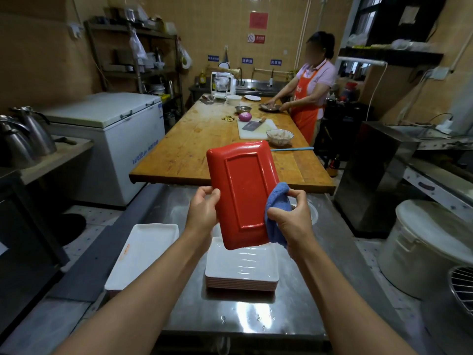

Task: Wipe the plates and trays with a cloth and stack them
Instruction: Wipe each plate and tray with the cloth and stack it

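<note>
Red tray wiped above the steel worktop

Left hand (203, 210) grips the upturned red tray (243, 193) by its left edge; right hand (291, 219) clenches the blue cloth (277, 201) against its right edge.

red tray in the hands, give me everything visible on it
The red tray is rectangular with rounded corners, glossy, plastic by its look. Its underside faces the camera, showing a raised rectangular foot ring. It is held up, tilted, long axis roughly vertical, above the stack of white trays on the steel counter. The left hand grips its left edge; the right hand presses a blue cloth against its right edge.
</note>
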### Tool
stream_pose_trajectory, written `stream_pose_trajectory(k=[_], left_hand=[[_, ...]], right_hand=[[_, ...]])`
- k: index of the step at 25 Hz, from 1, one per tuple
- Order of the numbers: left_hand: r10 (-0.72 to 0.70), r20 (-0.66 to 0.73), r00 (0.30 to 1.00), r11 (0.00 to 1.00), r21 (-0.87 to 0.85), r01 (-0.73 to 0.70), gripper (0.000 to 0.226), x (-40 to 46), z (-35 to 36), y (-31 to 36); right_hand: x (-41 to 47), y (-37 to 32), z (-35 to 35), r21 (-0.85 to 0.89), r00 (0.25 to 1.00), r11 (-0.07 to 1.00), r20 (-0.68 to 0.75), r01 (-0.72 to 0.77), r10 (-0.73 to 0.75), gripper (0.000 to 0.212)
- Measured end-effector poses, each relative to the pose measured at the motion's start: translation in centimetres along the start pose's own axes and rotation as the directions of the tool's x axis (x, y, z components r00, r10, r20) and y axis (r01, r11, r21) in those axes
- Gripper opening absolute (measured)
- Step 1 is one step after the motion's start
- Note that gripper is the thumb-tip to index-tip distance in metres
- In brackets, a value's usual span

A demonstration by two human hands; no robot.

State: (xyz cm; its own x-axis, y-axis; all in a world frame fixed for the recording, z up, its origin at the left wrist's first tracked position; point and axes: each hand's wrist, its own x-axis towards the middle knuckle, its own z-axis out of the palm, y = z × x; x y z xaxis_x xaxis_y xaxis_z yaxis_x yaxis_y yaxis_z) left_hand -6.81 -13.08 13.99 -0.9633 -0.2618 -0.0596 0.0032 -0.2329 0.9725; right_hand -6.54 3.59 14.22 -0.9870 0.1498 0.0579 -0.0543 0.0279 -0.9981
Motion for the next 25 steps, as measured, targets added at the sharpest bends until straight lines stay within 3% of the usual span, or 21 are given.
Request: stream_pose_trajectory(k=[3,5,6,7,9,11,12,14,18,21,25], left_hand=[[0.179,0.031,0.983,0.945,0.273,-0.181,0.06,0.7,-1.6,2.5],[0.351,0.063,0.934,0.79,0.516,-0.331,0.086,1.6,-2.0,5.7],[0.367,0.13,0.921,0.71,0.6,-0.368,0.09,2.0,-2.1,7.4],[0.306,0.214,0.928,0.684,0.628,-0.37,0.088,2.4,-2.2,8.9],[0.032,0.37,0.928,0.752,0.604,-0.267,0.077,2.6,-2.6,10.9],[-0.18,0.471,0.864,0.795,0.587,-0.154,0.067,2.5,-3.3,11.2],[-0.221,0.495,0.84,0.805,0.578,-0.129,0.063,2.4,-3.6,10.9],[-0.207,0.523,0.827,0.848,0.518,-0.115,0.057,2.2,-4.0,10.1],[-0.092,0.479,0.873,0.931,0.353,-0.096,0.046,1.5,-4.1,8.8],[-0.052,0.464,0.884,0.939,0.324,-0.114,0.042,0.4,-3.0,7.7],[-0.01,0.427,0.904,0.965,0.239,-0.103,0.04,-0.5,-2.7,7.1]], right_hand=[[0.5,-0.3,-0.9,-0.057,0.995,0.998,0.092,0.031,-0.026,0.049],[0.8,-1.1,-1.5,-0.117,0.977,0.99,0.208,0.072,-0.047,0.049],[0.9,-1.4,-1.7,-0.154,0.962,0.983,0.267,0.099,-0.055,0.049],[1.0,-1.7,-1.9,-0.184,0.944,0.975,0.324,0.124,-0.059,0.048],[1.2,-2.2,-2.2,-0.203,0.908,0.967,0.416,0.157,-0.06,0.046],[1.4,-2.5,-2.5,-0.184,0.878,0.967,0.473,0.173,-0.067,0.045],[1.5,-2.6,-2.6,-0.175,0.867,0.967,0.492,0.186,-0.078,0.044],[1.6,-3.0,-2.7,-0.18,0.856,0.958,0.508,0.221,-0.102,0.041],[1.4,-4.0,-1.7,-0.287,0.862,0.886,0.465,0.365,-0.204,0.042],[1.1,-4.7,0.9,-0.389,0.82,0.749,0.45,0.537,-0.354,0.054],[0.8,-4.9,2.2,-0.503,0.772,0.586,0.443,0.635,-0.456,0.061]])
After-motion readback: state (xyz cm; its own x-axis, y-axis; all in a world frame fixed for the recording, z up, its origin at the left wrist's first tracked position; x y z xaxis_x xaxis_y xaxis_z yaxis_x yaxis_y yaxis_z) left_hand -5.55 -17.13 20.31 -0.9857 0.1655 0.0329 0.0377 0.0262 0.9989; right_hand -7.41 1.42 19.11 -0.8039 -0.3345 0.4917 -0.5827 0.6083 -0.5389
